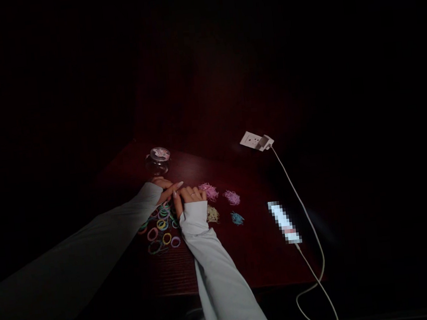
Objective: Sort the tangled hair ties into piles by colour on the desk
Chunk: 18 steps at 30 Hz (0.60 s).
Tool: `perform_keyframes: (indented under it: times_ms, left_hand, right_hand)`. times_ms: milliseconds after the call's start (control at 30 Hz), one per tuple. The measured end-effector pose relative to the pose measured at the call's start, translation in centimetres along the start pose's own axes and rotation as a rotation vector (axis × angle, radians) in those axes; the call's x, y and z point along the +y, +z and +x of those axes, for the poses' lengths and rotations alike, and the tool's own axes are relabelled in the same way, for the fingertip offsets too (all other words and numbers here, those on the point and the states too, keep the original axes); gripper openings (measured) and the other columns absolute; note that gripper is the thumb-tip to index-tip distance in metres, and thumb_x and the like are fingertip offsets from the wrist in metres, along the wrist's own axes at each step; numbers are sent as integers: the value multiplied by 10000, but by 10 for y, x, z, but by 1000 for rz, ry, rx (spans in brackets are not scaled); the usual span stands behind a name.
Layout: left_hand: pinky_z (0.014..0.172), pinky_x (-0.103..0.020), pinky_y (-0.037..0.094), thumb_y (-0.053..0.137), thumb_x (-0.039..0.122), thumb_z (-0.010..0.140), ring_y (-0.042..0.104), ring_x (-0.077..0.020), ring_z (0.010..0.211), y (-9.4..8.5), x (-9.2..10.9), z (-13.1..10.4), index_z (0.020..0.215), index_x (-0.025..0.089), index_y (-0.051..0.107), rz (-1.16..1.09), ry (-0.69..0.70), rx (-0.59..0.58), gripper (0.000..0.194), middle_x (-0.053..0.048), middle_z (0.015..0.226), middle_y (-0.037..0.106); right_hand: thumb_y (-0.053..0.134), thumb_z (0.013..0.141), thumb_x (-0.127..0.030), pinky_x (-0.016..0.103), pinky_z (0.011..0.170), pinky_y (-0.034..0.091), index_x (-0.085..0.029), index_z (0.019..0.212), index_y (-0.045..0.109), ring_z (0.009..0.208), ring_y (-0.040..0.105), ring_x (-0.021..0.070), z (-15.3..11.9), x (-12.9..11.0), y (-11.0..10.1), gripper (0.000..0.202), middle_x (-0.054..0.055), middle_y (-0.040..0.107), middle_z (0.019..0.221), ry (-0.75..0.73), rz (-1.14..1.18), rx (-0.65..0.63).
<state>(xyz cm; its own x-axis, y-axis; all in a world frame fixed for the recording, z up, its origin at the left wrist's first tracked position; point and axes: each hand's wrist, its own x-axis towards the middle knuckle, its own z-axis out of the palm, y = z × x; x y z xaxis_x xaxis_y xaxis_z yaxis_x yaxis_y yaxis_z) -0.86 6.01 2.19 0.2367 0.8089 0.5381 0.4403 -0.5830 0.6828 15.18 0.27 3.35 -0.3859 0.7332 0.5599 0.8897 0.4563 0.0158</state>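
The dark surface (269, 265) fades into shadow away from the hands, so anything small pushed off the edge could be hard to find. Well to the right of the hands, a white cable (304, 206) loops over that edge; a snag could drag the bright, pixelated device (284, 222), probably a phone, that it leads to. The left hand (163, 186) stretches its index finger toward the right hand (190, 195), whose fingers are curled; I cannot tell whether either grips anything. Just beyond the left hand stands a clear jar (158, 164), which a careless knuckle might tip. Coloured rings (163, 213) lie loosely heaped below the left hand, where a lowered sleeve could scatter or tangle them. The finest pieces seem most at risk: the pink pile (209, 192) and yellowish pile (213, 214) lie close beside the right hand, the lilac pile (232, 197) and blue pile (237, 218) farther right. A sideways sweep of that wrist could mix the colours.
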Motion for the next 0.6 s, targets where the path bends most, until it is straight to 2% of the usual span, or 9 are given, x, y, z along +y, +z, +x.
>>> perform_keyframes:
  times_ms: [100, 200, 267, 333, 433, 533, 600]
  left_hand:
    - [782, -378, 482, 484, 499, 1001, 473, -142, 488, -1, 2, 1, 393, 244, 450, 4, -31, 16, 661, 7, 410, 512]
    - [794, -352, 480, 457, 434, 1035, 481, -138, 506, -8, 16, -3, 426, 234, 447, -43, -29, 42, 640, 19, 417, 490]
    - [856, -346, 477, 413, 395, 1069, 468, -128, 500, -15, 27, -6, 466, 226, 479, -68, -22, 60, 630, 32, 422, 478]
    - [885, -343, 468, 393, 366, 1080, 457, -120, 497, -20, 34, -8, 488, 220, 491, -74, -29, 72, 617, 37, 419, 474]
    - [841, -342, 465, 410, 342, 1067, 448, -123, 491, -24, 39, -8, 495, 226, 496, -83, -36, 68, 591, 29, 419, 478]
    - [818, -354, 469, 423, 334, 1065, 459, -135, 491, -25, 39, -7, 494, 237, 496, -96, -29, 70, 584, 24, 424, 475]
    - [814, -362, 476, 430, 351, 1071, 471, -140, 498, -25, 38, -7, 499, 240, 500, -99, -28, 76, 587, 28, 422, 473]
  right_hand:
    - [526, 1114, -341, 340, 820, 389, -247, 923, 707, 868, 609, 214, 1, 0, -3, 279, 30, 707, 848, 2, 17, 3]
    - [496, 1120, -323, 350, 856, 396, -250, 920, 711, 880, 613, 216, -2, 8, -14, 303, 32, 708, 855, 15, 22, 37]
    - [461, 1127, -311, 372, 889, 397, -253, 942, 727, 906, 619, 228, -9, 20, -26, 329, 47, 719, 887, 61, 5, 75]
    - [428, 1130, -308, 405, 922, 391, -254, 977, 753, 934, 625, 248, -21, 40, -39, 363, 73, 731, 926, 157, -25, 120]
    - [408, 1121, -328, 453, 971, 369, -248, 1055, 795, 997, 626, 283, -48, 77, -59, 401, 109, 749, 988, 377, -63, 173]
    - [422, 1097, -435, 490, 986, 349, -245, 1042, 831, 1031, 609, 313, -77, 113, -71, 454, 131, 776, 1071, 582, -97, 178]
    - [426, 1084, -507, 512, 1004, 331, -263, 1024, 849, 1078, 588, 333, -96, 127, -76, 492, 126, 789, 1128, 648, -117, 175]
